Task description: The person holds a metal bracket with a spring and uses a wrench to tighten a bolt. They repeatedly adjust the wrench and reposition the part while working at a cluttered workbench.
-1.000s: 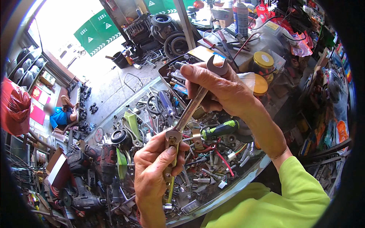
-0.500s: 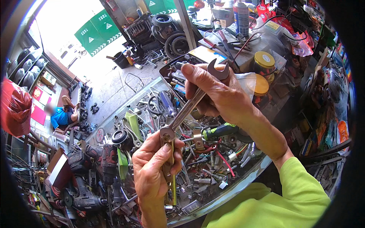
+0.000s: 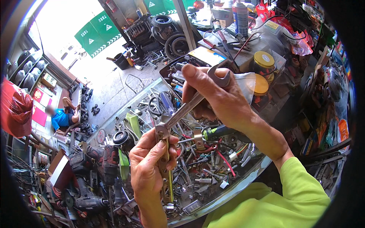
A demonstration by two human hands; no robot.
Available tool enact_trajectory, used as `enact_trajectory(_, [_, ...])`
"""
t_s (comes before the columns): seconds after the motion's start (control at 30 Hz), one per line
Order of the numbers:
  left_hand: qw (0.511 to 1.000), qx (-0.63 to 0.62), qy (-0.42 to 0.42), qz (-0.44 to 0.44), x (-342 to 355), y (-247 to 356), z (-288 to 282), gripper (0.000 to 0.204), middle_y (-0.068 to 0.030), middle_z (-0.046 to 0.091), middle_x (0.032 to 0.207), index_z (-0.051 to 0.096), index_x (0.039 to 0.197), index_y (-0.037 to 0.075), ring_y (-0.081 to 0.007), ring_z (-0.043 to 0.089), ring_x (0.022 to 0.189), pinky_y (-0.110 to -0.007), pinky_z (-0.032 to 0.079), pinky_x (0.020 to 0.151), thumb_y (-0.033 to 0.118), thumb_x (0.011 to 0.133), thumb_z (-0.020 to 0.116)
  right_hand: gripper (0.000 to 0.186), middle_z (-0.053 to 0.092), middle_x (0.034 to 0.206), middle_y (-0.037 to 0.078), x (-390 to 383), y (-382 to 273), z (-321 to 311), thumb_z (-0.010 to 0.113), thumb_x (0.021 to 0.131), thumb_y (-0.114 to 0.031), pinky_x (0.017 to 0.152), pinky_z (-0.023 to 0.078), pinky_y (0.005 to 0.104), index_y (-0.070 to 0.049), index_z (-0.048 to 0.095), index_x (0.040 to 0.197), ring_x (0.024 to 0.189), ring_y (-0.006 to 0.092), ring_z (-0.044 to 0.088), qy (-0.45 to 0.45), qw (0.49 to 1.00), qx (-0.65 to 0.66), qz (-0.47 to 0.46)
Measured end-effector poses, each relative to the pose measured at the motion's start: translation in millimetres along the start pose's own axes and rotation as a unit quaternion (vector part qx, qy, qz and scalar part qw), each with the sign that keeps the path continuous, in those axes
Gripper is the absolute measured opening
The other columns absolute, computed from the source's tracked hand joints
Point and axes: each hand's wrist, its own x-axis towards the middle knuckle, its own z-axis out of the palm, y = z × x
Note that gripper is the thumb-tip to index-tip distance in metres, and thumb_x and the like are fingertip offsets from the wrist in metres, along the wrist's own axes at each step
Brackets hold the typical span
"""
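Note:
My right hand [image 3: 222, 95] is closed around a steel combination wrench [image 3: 187, 109], whose open jaw sticks up past my fingers. The wrench's ring end sits over the top end of a narrow metal strip with holes [image 3: 164, 163]. That strip is upright in my left hand [image 3: 149, 159], pinched between thumb and fingers close below the ring. A thin yellowish bar [image 3: 170, 186] runs down alongside the strip. Whatever fastener lies inside the ring is too small to make out clearly.
Loose bolts, wires and parts cover the glass-topped table [image 3: 243, 178]. A green-black screwdriver handle [image 3: 216, 131] lies behind my hands. Power drills [image 3: 89, 195] crowd the left; yellow-lidded jars [image 3: 263, 60] stand at right. A person in blue [image 3: 61, 118] sits far left.
Both hands, with the wrench and strip, have shifted slightly left. The wrench's jaw end has dropped a little, and its ring stays on the strip.

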Motion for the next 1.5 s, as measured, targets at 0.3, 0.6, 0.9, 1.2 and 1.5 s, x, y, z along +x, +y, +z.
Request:
enact_trajectory(0.3, [0.994, 0.111, -0.005, -0.008, -10.1, 8.8, 15.1, 0.045, -0.0129, 0.065, 0.086, 0.048, 0.128, -0.003, -0.0136, 0.060, 0.058, -0.024, 0.047, 0.046, 0.009, 0.088, 0.065, 0.053, 0.052, 0.055, 0.002, -16.3, -22.5, -6.8, 0.041, 0.099, -0.046, 0.031, 0.025, 0.0189, -0.007, 0.054, 0.065, 0.035, 0.0054, 0.045, 0.127, 0.977, -0.080, -0.153])
enact_trajectory(0.6, [0.947, 0.307, 0.052, 0.076, -4.6, -15.8, 14.0, 0.038, -0.0016, 0.063, 0.083, 0.053, 0.112, -0.001, -0.0045, 0.056, 0.072, -0.019, 0.046, 0.065, 0.008, 0.081, 0.075, 0.054, 0.051, 0.051, -0.002, -17.5, -16.8, 8.0, 0.052, 0.092, -0.053, 0.033, 0.026, 0.0195, -0.008, 0.057, 0.062, 0.038, 0.0058, 0.049, 0.126, 0.986, -0.066, -0.086])
enact_trajectory(0.9, [0.867, 0.457, 0.040, 0.194, -0.1, -32.4, 13.5, 0.019, 0.0021, 0.049, 0.067, 0.053, 0.098, 0.001, -0.0034, 0.042, 0.059, -0.020, 0.038, 0.053, 0.013, 0.090, 0.065, 0.049, 0.050, 0.050, -0.001, -11.0, -17.6, -1.9, 0.056, 0.092, -0.044, 0.033, 0.026, 0.0196, -0.008, 0.056, 0.060, 0.036, 0.0064, 0.047, 0.091, 0.992, -0.053, -0.071])
enact_trajectory(1.2, [0.853, 0.483, 0.010, 0.194, -4.3, -31.0, 28.7, 0.020, 0.0019, 0.045, 0.063, 0.052, 0.089, 0.002, -0.0047, 0.038, 0.053, -0.023, 0.031, 0.046, 0.015, 0.089, 0.066, 0.047, 0.053, 0.049, -0.001, 8.6, -10.0, -27.5, 0.055, 0.093, -0.042, 0.031, 0.026, 0.0203, -0.010, 0.058, 0.059, 0.035, 0.0054, 0.046, 0.001, 0.999, -0.046, -0.019])
enact_trajectory(1.5, [0.974, 0.222, 0.006, 0.037, 0.1, -30.6, 24.8, 0.016, -0.0044, 0.059, 0.070, 0.050, 0.096, 0.001, -0.0055, 0.049, 0.046, -0.017, 0.031, 0.035, 0.006, 0.088, 0.063, 0.046, 0.055, 0.056, -0.003, 3.2, -7.5, -14.8, 0.053, 0.096, -0.041, 0.042, 0.039, 0.0200, -0.006, 0.061, 0.065, 0.044, 0.0045, 0.049, -0.026, 0.999, -0.032, -0.016])
